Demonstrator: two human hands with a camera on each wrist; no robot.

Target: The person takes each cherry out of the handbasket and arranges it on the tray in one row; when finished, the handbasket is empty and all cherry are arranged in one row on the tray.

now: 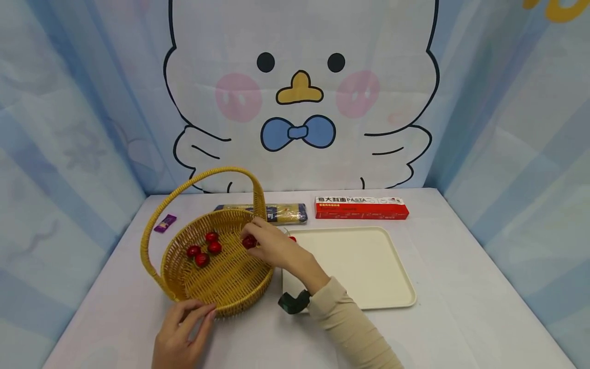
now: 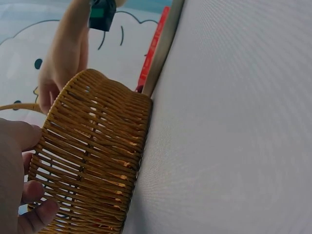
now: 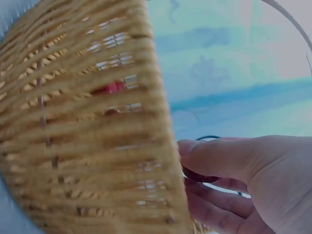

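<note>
A yellow wicker basket with a tall arched handle stands at the left of the table, several dark red cherries lying inside on its left. My right hand reaches over the basket's right rim, pinching a cherry between thumb and fingers. In the right wrist view part of that cherry shows beneath the thumb, beside the woven wall. My left hand holds the near rim; in the left wrist view its fingers lie along the weave.
Right of the basket lies a cream tray, a bit of red showing at its far left corner behind my right hand. Behind stand a red pasta box and a bag of pasta. A small purple packet lies at far left.
</note>
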